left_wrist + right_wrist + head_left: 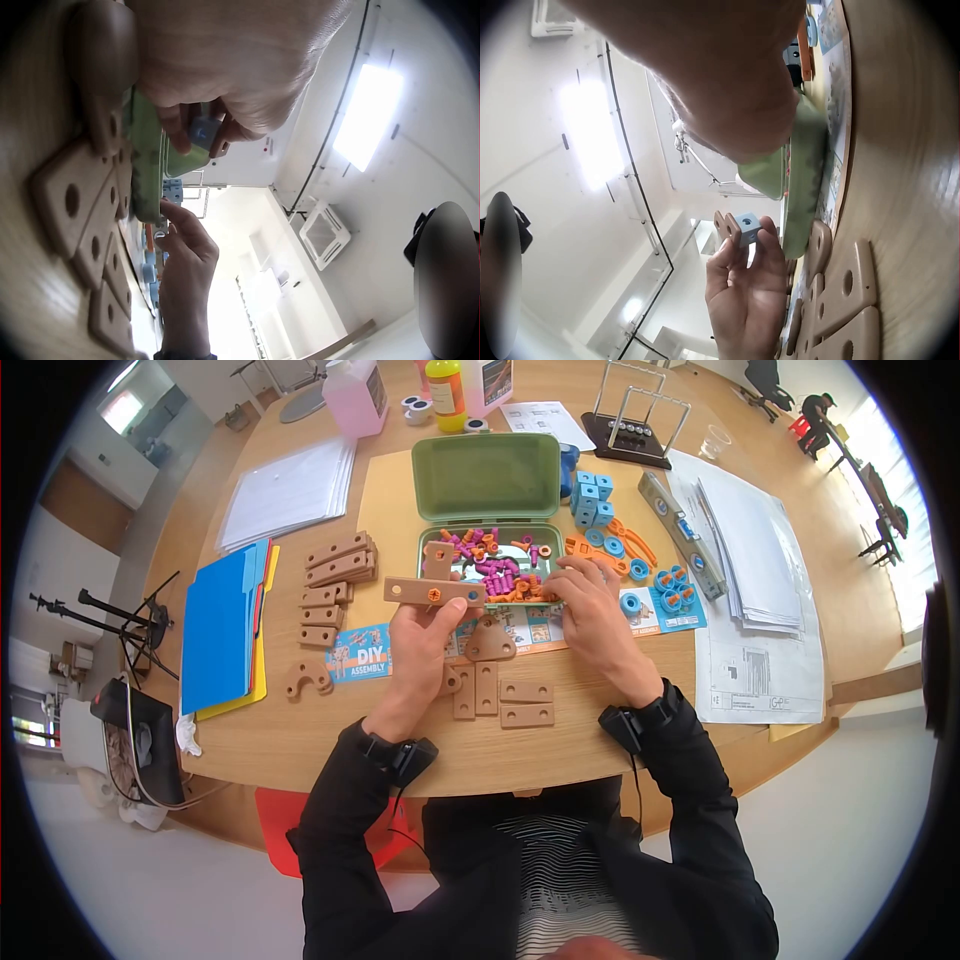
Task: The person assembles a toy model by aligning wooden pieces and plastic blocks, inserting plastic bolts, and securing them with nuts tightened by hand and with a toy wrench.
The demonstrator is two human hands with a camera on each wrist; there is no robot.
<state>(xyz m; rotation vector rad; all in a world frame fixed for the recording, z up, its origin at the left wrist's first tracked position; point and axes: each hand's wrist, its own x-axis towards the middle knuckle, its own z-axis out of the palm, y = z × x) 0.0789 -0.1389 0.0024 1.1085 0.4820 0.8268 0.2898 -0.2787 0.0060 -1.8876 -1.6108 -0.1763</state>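
My left hand holds up a brown strip with holes, the thumb on its near face. An orange screw sits in its middle, and a shorter brown piece stands up behind it. The right wrist view shows a blue block against the strips, by the left fingertips. My right hand reaches over the front right corner of the green box. Its fingertips are down by orange screws, beside purple screws; I cannot tell whether they pinch one.
Brown strips lie stacked at left, with more strips in front around a rounded triangular piece. Blue blocks, blue rings and orange parts are right of the box. Folders, papers and a spirit level flank them.
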